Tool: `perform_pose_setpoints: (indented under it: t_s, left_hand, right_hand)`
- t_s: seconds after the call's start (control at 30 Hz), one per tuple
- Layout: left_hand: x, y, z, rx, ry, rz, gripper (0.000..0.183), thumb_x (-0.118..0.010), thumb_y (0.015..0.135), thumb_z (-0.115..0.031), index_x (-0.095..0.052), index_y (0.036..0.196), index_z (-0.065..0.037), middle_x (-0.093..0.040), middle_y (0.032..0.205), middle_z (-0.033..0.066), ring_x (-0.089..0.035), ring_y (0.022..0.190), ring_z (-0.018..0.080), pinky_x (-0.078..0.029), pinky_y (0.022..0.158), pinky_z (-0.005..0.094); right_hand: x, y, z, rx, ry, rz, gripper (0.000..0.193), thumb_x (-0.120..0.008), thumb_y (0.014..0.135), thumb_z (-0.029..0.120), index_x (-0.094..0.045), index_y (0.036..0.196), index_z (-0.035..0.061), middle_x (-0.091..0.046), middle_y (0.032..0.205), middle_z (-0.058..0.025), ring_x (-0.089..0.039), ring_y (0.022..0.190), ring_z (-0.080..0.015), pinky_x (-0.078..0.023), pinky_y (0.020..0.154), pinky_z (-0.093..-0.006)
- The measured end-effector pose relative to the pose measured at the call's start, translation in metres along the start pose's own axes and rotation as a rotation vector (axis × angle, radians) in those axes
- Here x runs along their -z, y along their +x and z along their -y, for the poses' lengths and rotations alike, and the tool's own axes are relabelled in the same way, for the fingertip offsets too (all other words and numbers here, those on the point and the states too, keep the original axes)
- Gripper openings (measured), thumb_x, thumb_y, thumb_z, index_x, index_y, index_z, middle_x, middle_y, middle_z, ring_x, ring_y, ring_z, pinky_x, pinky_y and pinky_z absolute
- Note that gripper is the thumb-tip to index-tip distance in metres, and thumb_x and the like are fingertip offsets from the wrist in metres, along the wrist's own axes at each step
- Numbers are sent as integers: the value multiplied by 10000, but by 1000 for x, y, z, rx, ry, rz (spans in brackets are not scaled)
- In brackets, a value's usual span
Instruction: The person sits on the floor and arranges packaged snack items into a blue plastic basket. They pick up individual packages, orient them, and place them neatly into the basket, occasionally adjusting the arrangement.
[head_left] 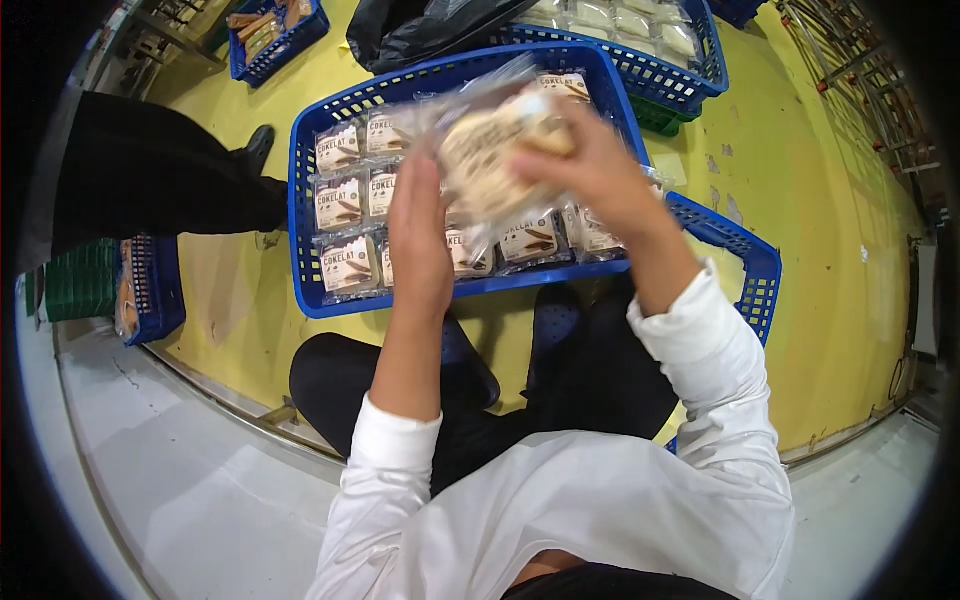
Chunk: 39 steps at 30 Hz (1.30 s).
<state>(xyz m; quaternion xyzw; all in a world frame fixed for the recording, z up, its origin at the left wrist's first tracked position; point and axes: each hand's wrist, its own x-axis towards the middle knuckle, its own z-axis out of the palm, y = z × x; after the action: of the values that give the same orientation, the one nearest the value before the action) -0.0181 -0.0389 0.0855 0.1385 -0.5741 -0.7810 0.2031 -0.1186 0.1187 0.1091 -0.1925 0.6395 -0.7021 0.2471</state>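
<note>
My right hand (595, 170) grips a clear-wrapped pack of bread (490, 160), blurred by motion, above a blue crate (455, 295). Thumb and fingers close on the pack's right side. My left hand (420, 230) stands upright at the pack's left edge, its fingers stretched out and its palm turned toward the wrapper; whether it touches is hard to tell. Beneath both hands, the crate holds rows of similar bread packs (347, 262) in clear wrappers with printed labels. My hands and the raised pack hide the middle of the crate.
A black plastic bag (420, 30) lies behind the crate. Another blue crate (690, 85) of packs stands at the far right, and a blue crate (765, 280) sits beside my right arm. Someone's dark-clothed leg (170, 165) is at left. Metal racks (850, 70) line the right.
</note>
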Motion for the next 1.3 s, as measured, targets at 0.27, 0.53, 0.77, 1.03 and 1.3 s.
perform_pose_setpoints:
  t_s: [0.27,0.53,0.77,1.03,1.3]
  left_hand:
    - [2,92,226,321,762,-183,719,-766,798,-388,-512,1229,128,-606,1144,246,-621,1006,323,-510,885,414]
    - [-70,76,209,484,631,-319,709,-834,729,-307,-463,1201,71,-593,1159,246,-588,1093,337,-448,936,400]
    - [-12,85,179,231,368,-365,448,-801,783,-237,-482,1015,-25,-570,855,65,-538,756,172,-453,709,322]
    - [10,101,215,-244,920,-394,431,-715,823,-139,-520,1168,31,-644,948,151,-636,872,225,-495,788,321]
    - [-87,105,226,519,532,108,524,-708,820,-196,-544,1259,37,-640,1167,212,-626,1063,307,-493,902,358]
  right_hand:
    - [94,26,-22,117,304,-530,588,-716,868,213,-447,1353,17,-592,1225,-122,-588,1101,-213,-478,923,-338]
    - [126,68,-80,-197,136,-599,439,-682,897,239,-536,1268,55,-623,1186,-63,-597,1049,-170,-474,898,-346]
    - [133,94,-113,-422,188,-469,289,-677,864,206,-632,1101,48,-656,1071,-96,-629,952,-208,-503,809,-365]
    - [142,120,-173,-460,-482,-456,281,-674,810,172,-651,1043,16,-676,969,-103,-633,842,-199,-495,747,-355]
    - [153,94,-109,-134,259,-591,215,-635,865,182,-623,1049,72,-667,1050,-73,-620,998,-210,-458,919,-351]
